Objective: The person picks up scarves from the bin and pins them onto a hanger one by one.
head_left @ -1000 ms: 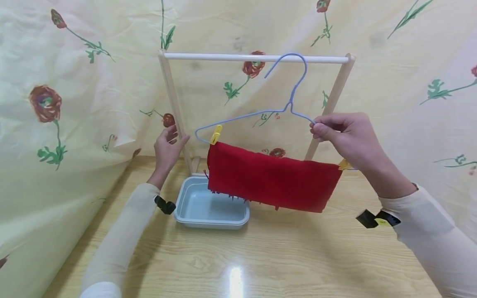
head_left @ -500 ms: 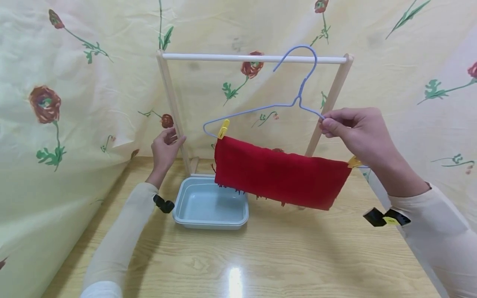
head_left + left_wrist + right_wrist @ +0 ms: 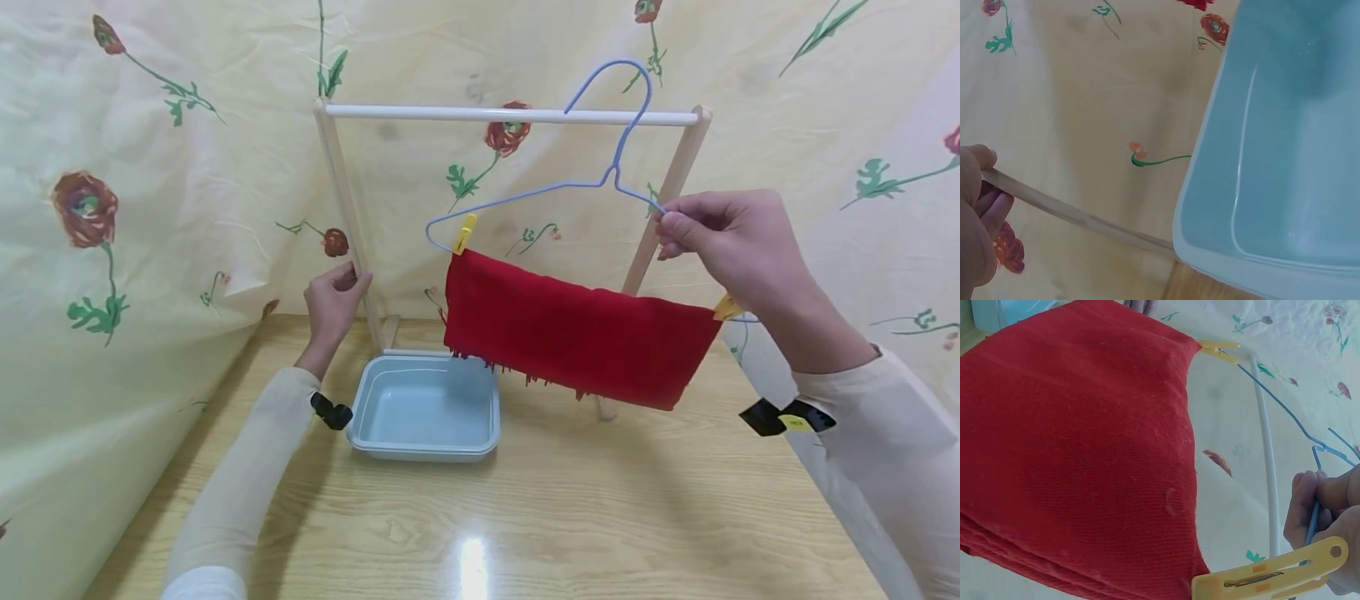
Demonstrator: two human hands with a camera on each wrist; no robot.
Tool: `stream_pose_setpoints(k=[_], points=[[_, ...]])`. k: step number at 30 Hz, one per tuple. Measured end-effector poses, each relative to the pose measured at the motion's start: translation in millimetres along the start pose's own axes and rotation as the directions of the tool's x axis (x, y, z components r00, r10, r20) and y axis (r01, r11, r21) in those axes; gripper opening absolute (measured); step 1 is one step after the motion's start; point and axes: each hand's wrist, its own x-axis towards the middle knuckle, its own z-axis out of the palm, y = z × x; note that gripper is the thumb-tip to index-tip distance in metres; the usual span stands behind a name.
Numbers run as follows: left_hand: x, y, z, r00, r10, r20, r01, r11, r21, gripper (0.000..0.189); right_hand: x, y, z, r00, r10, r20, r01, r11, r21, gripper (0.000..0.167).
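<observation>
My right hand [image 3: 738, 237] pinches the right shoulder of a blue wire hanger [image 3: 540, 190] between thumb and fingers, holding it up in front of the rack. A folded red cloth [image 3: 577, 329] with a fringed lower edge hangs from it, tilted down to the right. Two yellow clothespins, one at the left corner [image 3: 464, 233] and one at the right [image 3: 1269, 572], clip the cloth to the hanger. The hook rises past the rack's white rail [image 3: 450, 113]; I cannot tell whether they touch. My left hand [image 3: 330, 307] grips the rack's wooden left post [image 3: 1072, 212] between thumb and fingers.
A light blue plastic basin [image 3: 423, 454] stands on the wooden tabletop [image 3: 375, 533], by the foot of the left post. The rack's right post [image 3: 671, 187] is partly behind the cloth. A flowered curtain [image 3: 187, 167] hangs behind and at the sides.
My right hand has moved up and to the right with the hanger and cloth, so the hook now reaches above the rail. My left hand has stayed at the post.
</observation>
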Motion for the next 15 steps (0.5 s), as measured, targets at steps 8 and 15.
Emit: stream_pose_setpoints(k=[8, 15], points=[[1.3, -1.7, -1.6, 1.0, -0.011, 0.018, 0.011, 1.0, -0.016, 0.036, 9.0, 1.5, 4.2, 0.999, 0.037, -0.021, -0.037, 0.999, 0.0, 0.034], [1.3, -1.6, -2.2, 0.999, -0.021, 0.032, 0.023, 0.999, -0.039, 0.036, 17.8, 5.8, 7.1, 0.999, 0.039, -0.026, -0.038, 0.998, 0.048, 0.032]])
